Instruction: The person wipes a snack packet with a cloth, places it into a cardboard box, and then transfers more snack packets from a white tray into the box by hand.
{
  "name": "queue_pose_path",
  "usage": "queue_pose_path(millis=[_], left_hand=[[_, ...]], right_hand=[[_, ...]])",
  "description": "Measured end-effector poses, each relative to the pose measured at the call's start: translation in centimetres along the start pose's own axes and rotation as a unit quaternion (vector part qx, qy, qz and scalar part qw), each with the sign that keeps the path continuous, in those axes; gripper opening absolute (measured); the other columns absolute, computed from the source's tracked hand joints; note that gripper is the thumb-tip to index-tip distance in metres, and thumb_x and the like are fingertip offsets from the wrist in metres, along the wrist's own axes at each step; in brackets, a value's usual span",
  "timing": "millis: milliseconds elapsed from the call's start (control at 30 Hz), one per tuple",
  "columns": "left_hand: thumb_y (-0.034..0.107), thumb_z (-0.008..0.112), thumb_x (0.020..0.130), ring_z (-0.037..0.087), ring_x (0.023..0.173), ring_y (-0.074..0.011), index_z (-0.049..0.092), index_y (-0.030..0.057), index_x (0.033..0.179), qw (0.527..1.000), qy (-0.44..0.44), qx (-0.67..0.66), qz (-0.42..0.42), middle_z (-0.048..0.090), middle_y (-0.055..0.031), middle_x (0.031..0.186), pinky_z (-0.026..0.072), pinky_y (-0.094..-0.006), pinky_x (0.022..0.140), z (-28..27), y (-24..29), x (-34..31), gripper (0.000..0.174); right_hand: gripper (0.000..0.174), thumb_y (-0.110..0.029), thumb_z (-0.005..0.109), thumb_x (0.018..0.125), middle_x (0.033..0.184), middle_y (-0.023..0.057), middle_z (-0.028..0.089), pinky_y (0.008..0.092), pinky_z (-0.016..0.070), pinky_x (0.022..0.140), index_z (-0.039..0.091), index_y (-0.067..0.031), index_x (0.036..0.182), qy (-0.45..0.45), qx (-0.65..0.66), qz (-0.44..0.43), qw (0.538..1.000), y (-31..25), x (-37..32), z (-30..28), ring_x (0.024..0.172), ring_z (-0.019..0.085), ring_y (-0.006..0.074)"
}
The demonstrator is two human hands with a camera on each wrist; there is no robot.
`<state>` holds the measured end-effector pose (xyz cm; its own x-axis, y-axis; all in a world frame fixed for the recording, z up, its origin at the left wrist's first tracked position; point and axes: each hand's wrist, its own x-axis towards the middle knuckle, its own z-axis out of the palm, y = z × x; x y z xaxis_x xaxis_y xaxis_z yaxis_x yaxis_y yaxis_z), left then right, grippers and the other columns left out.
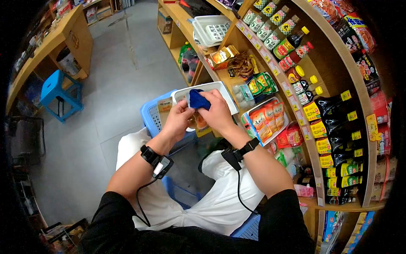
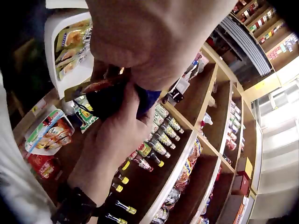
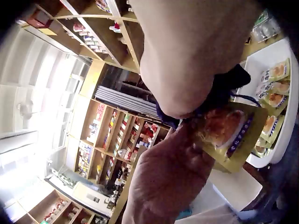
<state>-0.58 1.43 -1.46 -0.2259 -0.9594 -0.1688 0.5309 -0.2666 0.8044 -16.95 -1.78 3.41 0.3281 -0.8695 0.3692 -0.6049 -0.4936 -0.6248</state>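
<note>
Both hands meet over a white tray point(image 1: 228, 98). My right hand point(image 1: 218, 111) grips a dark blue cloth point(image 1: 198, 100), which has a thin dark cord hanging from it in the right wrist view. Close beside it, my left hand point(image 1: 176, 119) pinches a yellow-brown food packet point(image 3: 229, 133) with a picture of food on its front. In the head view the packet is partly hidden under the hands. More such packets point(image 3: 275, 100) lie in the white tray. The cloth lies right against the packet in the right wrist view.
A blue plastic basket or stool point(image 1: 148, 112) supports the tray. Shelves with sauce bottles point(image 1: 325, 122) rise on the right, beside a box of orange-red packs point(image 1: 266, 120). A blue stool point(image 1: 62, 93) stands on the grey floor at left.
</note>
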Motion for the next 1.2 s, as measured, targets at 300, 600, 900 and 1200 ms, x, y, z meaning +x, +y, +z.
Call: queue_pose_path(millis=[300, 600, 900, 1200], left_hand=[[0.004, 0.055, 0.101, 0.068, 0.104, -0.024, 0.058, 0.0075, 0.128, 0.995, -0.036, -0.086, -0.038, 0.068, -0.0085, 0.117, 0.0589, -0.0429, 0.088, -0.4, -0.4, 0.2, 0.028], [-0.011, 0.045, 0.093, 0.068, 0.11, -0.0244, 0.053, 0.0106, 0.136, 0.992, -0.082, -0.081, -0.054, 0.065, -0.0079, 0.125, 0.0599, -0.0448, 0.09, -0.2, -0.1, -0.2, 0.049], [-0.011, 0.044, 0.092, 0.067, 0.113, -0.0251, 0.046, 0.0103, 0.144, 0.989, -0.063, -0.113, -0.077, 0.064, -0.0085, 0.128, 0.059, -0.0441, 0.093, 0.6, 0.6, -0.3, 0.056], [-0.002, 0.045, 0.097, 0.068, 0.089, -0.0208, 0.05, 0.0123, 0.14, 0.981, -0.075, -0.169, -0.06, 0.067, -0.0056, 0.108, 0.0592, -0.0471, 0.083, 0.3, 1.8, -0.7, 0.046]], right_hand=[[0.035, -0.006, 0.072, 0.075, 0.102, 0.0138, 0.062, 0.0442, 0.0536, 0.082, 0.07, -0.0068, 0.11, -0.059, 0.022, -0.094, 0.994, -2.9, 0.1, -0.8, 0.095, 0.064, 0.0375], [0.037, -0.007, 0.074, 0.074, 0.101, 0.0157, 0.064, 0.0455, 0.0537, 0.081, 0.071, -0.0052, 0.11, 0.005, -0.051, -0.051, 0.997, -1.8, 0.5, -1.0, 0.094, 0.065, 0.0387], [0.032, -0.014, 0.074, 0.077, 0.099, 0.0193, 0.065, 0.047, 0.0528, 0.084, 0.071, -0.0043, 0.108, 0.056, -0.055, 0.045, 0.996, 1.6, 1.2, -1.0, 0.096, 0.064, 0.0411], [0.038, -0.004, 0.07, 0.073, 0.103, 0.0153, 0.063, 0.0446, 0.0524, 0.084, 0.071, -0.005, 0.111, 0.015, -0.06, -0.097, 0.993, -0.3, 1.3, -0.6, 0.097, 0.063, 0.0372]])
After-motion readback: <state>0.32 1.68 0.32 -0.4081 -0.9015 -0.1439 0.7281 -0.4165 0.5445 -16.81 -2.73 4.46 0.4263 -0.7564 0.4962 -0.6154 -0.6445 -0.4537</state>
